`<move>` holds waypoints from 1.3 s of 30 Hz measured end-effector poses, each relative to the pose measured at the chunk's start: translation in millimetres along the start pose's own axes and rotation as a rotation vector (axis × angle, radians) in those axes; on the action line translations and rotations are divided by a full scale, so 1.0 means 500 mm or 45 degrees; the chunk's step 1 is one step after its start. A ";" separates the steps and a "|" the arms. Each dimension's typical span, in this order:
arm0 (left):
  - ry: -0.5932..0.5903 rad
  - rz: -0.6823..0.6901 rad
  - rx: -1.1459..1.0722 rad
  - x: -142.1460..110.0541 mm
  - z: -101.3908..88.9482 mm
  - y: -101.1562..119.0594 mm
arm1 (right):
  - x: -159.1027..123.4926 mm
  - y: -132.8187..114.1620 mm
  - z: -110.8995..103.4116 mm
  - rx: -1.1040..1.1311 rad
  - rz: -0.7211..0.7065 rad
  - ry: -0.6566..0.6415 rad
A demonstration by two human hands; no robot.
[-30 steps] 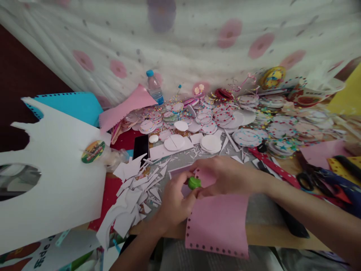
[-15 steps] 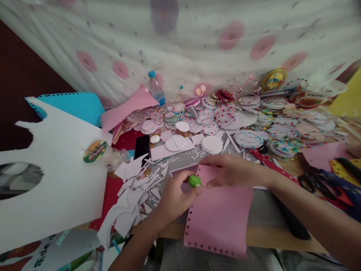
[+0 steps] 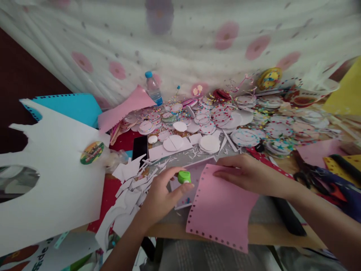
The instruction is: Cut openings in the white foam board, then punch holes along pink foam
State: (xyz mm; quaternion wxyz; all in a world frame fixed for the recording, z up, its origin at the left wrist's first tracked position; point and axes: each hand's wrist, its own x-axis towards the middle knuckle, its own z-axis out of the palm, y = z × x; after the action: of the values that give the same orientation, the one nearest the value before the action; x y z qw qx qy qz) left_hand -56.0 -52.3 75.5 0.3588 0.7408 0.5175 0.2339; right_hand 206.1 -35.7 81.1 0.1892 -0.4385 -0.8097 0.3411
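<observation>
Between the thumb and fingers of my left hand (image 3: 167,192) is a small green craft hole punch (image 3: 184,177) with a white lower part. My right hand (image 3: 245,174) pinches the top edge of a pink sheet (image 3: 222,207), whose left and bottom edges carry rows of small punched holes. The sheet hangs over the front edge of the table, apart from the punch. Beneath my hands lies a shallow white-rimmed tray (image 3: 184,205) with a few tiny coloured bits in it; the sheet hides its right part.
White paper scraps (image 3: 126,203) cover the left. Behind lie many decorated paper discs (image 3: 203,118), a phone (image 3: 140,147) and a water bottle (image 3: 153,90). At right are scissors (image 3: 306,175) and a long black object (image 3: 287,216). A large white cut-out sheet (image 3: 64,188) stands far left.
The green punch has come away from the pink sheet's edge and moved left with my left hand. My right hand has shifted right with the sheet, uncovering more of the tray.
</observation>
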 end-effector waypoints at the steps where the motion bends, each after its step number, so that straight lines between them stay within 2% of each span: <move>1: -0.029 -0.086 -0.109 -0.003 0.000 0.002 | 0.000 -0.005 -0.002 0.027 -0.003 0.009; 3: -0.105 -0.182 -0.281 -0.006 -0.002 0.004 | 0.002 -0.016 -0.005 0.063 -0.007 0.013; 7: -0.220 -0.228 -0.522 -0.005 -0.007 0.006 | 0.011 -0.031 -0.002 0.075 -0.004 -0.016; 10: -0.275 -0.244 -0.596 -0.004 -0.007 0.004 | 0.016 -0.034 0.001 0.043 0.023 -0.043; 16: -0.238 -0.185 -0.492 -0.006 -0.003 -0.003 | 0.018 -0.035 0.003 -0.016 0.035 -0.083; 24: -0.187 -0.107 -0.376 -0.010 -0.004 -0.005 | 0.016 -0.041 0.007 -0.109 0.019 -0.005; 27: -0.167 -0.100 -0.327 -0.012 -0.003 -0.003 | 0.011 -0.045 0.013 -0.204 -0.061 0.054; 32: -0.154 0.035 -0.162 -0.014 -0.002 0.007 | 0.001 -0.048 0.024 -0.428 -0.325 0.090; 36: -0.184 0.065 -0.139 -0.013 -0.003 0.015 | -0.004 -0.047 0.026 -0.473 -0.334 0.157; 39: -0.132 0.087 -0.082 -0.014 0.000 0.015 | -0.009 -0.048 0.026 -0.503 -0.338 0.205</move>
State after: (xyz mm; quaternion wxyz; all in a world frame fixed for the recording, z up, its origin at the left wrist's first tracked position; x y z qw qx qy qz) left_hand -53.8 -60.4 81.7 0.4006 0.7573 0.4648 0.2237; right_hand 187.0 -53.7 89.3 0.2068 -0.3827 -0.8934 0.1125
